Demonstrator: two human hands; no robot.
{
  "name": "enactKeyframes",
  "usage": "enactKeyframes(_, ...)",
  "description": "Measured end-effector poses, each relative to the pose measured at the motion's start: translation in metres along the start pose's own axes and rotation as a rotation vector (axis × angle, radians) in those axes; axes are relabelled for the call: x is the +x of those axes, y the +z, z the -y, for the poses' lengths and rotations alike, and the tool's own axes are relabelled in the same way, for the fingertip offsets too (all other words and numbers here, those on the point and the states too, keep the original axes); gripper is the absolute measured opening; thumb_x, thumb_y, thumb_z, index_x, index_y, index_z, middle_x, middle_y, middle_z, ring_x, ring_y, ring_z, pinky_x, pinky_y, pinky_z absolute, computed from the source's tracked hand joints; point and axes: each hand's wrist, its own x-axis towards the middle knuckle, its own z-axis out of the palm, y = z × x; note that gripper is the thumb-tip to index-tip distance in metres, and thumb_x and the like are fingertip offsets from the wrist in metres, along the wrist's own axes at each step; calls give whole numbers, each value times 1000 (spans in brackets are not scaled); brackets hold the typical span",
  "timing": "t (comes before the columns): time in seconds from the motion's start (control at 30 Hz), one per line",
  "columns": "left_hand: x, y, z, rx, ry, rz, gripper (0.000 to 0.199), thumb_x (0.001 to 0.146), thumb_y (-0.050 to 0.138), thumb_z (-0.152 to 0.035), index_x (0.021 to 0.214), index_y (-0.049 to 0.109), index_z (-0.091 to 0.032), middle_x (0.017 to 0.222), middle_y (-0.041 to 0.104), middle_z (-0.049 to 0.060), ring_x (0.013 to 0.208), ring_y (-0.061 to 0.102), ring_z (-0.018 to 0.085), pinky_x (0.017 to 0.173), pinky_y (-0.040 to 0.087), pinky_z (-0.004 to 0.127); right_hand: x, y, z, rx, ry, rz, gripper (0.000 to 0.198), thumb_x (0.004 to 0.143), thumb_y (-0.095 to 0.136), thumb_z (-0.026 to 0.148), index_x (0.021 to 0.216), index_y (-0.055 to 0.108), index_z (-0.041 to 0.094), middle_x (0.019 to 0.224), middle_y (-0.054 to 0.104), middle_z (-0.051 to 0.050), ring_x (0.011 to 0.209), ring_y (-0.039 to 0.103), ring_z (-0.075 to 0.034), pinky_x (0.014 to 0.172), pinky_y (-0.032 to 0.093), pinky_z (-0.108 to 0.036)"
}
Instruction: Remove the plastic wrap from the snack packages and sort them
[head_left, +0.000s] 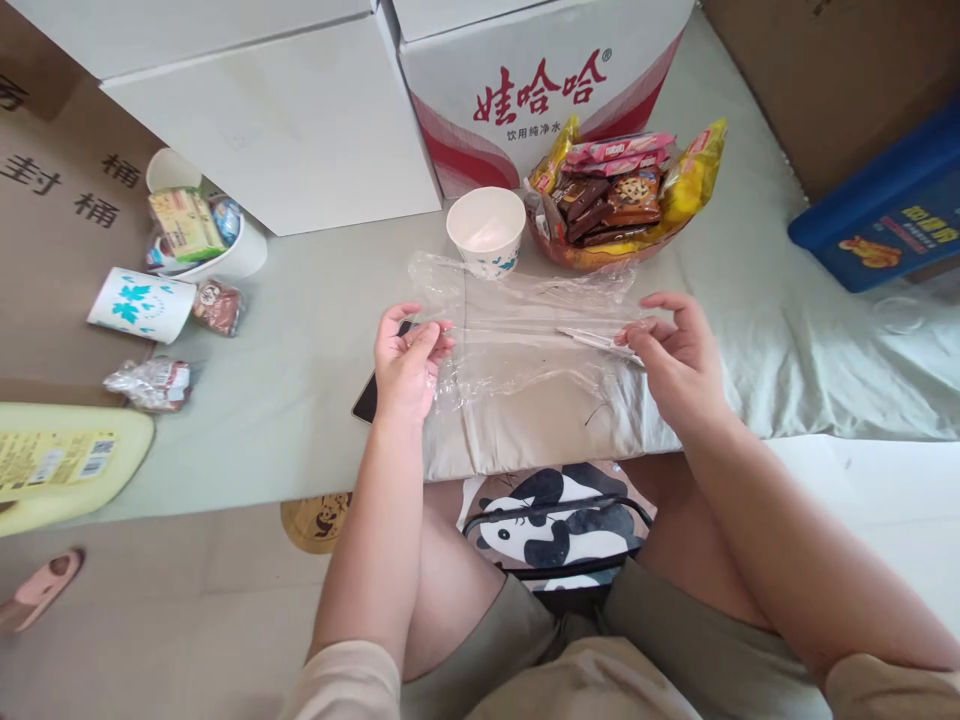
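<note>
A clear, crinkled plastic bag or sheet (517, 335) is stretched out between my two hands above the cloth-covered surface. My left hand (411, 358) pinches its left end, thumb against fingers. At the other end, my right hand (679, 355) is closed on the plastic with thumb and fingertips. A thin whitish object (596, 342) shows by the right fingertips; I cannot tell what it is or whether it is held. Partly hidden under my left hand lies a dark phone (366, 402). Just beyond the plastic stands a white paper cup (486, 225).
Behind stands a bowl (581, 255) of wrapped snacks, before a white and red carton (536, 110). At left are a tipped paper cup (142, 305), wrapped snacks (157, 383) and a yellow container (71, 460). A blue container (885, 210) is at right.
</note>
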Motion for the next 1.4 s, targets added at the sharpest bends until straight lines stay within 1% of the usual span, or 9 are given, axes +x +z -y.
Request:
enactKeyframes(0.07,0,-1,1,14,31,1,41,64,89,-36,87,57,-23,77,73,-3,61,68,8,64,55,19,0,-3,3,-57,-39,8,9,82,66,30,91,65,27,78,67,0,79,66,-19,76,52,-36)
enactKeyframes(0.23,-2,-7,6,217,126,134,41,61,87,-27,95,64,-21,93,73,2,78,70,13,76,58,26,2,-13,2,-285,-129,67,34,76,70,28,110,71,27,90,69,-2,81,63,-20,79,51,-38)
enactKeyframes(0.43,-2,-7,15,617,152,176,35,64,80,-20,98,72,-19,84,69,1,75,65,14,75,53,27,4,-13,-7,-594,-250,-43,9,80,66,28,85,74,27,89,63,-6,87,62,-25,83,52,-46)
enactKeyframes(0.63,1,-11,15,789,324,189,14,78,72,-25,90,76,-21,85,61,1,71,55,13,68,47,27,1,-9,-5,-692,-366,-162,4,82,63,25,82,67,26,119,63,-11,115,58,-33,104,44,-58)
enactKeyframes(0.77,2,-16,14,749,368,158,13,80,71,-31,82,76,-19,99,58,6,81,58,15,71,49,28,1,-9,-2,-607,-361,-67,5,81,60,22,79,60,27,104,71,-8,118,62,-32,105,44,-55)
enactKeyframes(0.93,1,-17,14,567,374,123,18,76,74,-36,76,71,-18,116,63,10,104,64,20,90,51,32,-2,-6,3,-499,-192,-74,4,81,57,22,80,59,25,90,73,-5,104,70,-28,84,51,-42)
enactKeyframes(1.03,-2,-13,11,424,267,150,26,75,75,-42,74,65,-18,92,71,7,83,68,17,73,53,29,-3,-3,6,-473,-108,-90,2,80,59,23,82,59,24,82,71,-3,83,70,-23,69,49,-34)
enactKeyframes(1.17,-8,-6,5,318,24,220,31,73,77,-46,74,60,-20,58,64,-1,42,51,10,42,36,22,-2,-2,9,-224,31,-58,12,83,61,27,91,53,25,66,58,4,52,59,-15,50,43,-28)
enactKeyframes(1.4,-3,-9,6,295,75,151,33,78,76,-47,76,57,-21,51,57,-4,49,58,11,49,44,21,0,-2,10,-121,104,-24,25,85,67,31,102,49,27,65,54,6,37,40,-10,36,27,-26)
